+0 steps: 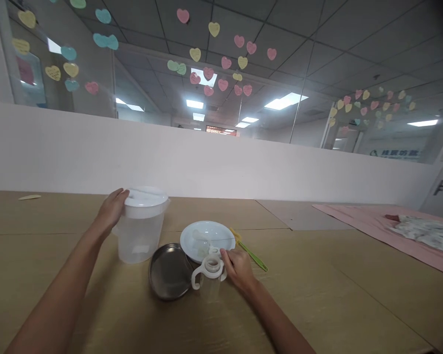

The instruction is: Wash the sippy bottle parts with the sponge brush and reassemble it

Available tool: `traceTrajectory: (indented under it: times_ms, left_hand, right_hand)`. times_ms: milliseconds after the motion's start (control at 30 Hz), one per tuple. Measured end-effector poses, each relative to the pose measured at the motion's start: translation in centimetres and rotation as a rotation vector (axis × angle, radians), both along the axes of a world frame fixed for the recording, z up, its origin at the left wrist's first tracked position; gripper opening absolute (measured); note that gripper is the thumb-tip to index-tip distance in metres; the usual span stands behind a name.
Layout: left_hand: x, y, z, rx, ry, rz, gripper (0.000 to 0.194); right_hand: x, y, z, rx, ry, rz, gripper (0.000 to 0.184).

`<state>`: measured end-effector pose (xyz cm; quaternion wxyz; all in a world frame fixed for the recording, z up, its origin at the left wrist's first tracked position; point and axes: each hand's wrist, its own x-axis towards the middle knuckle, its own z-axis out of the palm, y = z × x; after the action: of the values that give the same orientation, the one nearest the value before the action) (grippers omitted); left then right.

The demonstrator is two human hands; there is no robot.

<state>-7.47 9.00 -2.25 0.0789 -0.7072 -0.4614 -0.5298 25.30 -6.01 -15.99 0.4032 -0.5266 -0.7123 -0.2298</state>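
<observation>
On the table [306,300], the lidded tub [138,241] is standing upright at the left, and the two-handled bottle [212,266] is sitting in front of the white plate [223,241], just beside the metal tray [170,273]; the left hand [111,210] is touching the tub's upper edge, its grip curving partly open there with the thumb lying by the lid, though how firmly it is holding is not showing; the right hand [239,269] is curling its grip nearly closed at the bottle's right side, and whether it is pinching a handle or the small white piece beside the neck I cannot tell; the tub is looking like thin, smooth plastic, probably light but bulky and a little slippery, so the rim is offering the surest hold; the bottle is seeming light, its pale handles stiff, and these are giving a better purchase than the slick, clear body, which may be tipping easily if pushed high.
</observation>
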Motion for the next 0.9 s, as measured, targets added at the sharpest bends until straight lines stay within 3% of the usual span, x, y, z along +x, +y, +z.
traceTrajectory:
  times_ms: [100, 167, 367, 900]
  left_hand:
    - [2.1, -1.8, 0.3, -0.111, -0.164, -0.012, 0.048]
    - [3.5, -3.2, 0.5, -0.040, -0.105, -0.052, 0.043]
    - [6.2, -5.8, 0.6, 0.186, 0.182, 0.059, 0.044]
    - [7.5, -7.0, 0.6, 0.514, 0.191, -0.087, 0.048]
  right_hand:
    - [-0.1, 0.0, 0.1, 0.012, -0.008, 0.005, 0.053]
    - [-0.2, 0.0, 0.2, 0.021, -0.011, 0.004, 0.053]
    - [-0.2, 0.0, 0.1, 0.022, 0.011, 0.015, 0.054]
    - [-0.5, -0.4, 0.4, 0.024, 0.002, 0.029, 0.054]
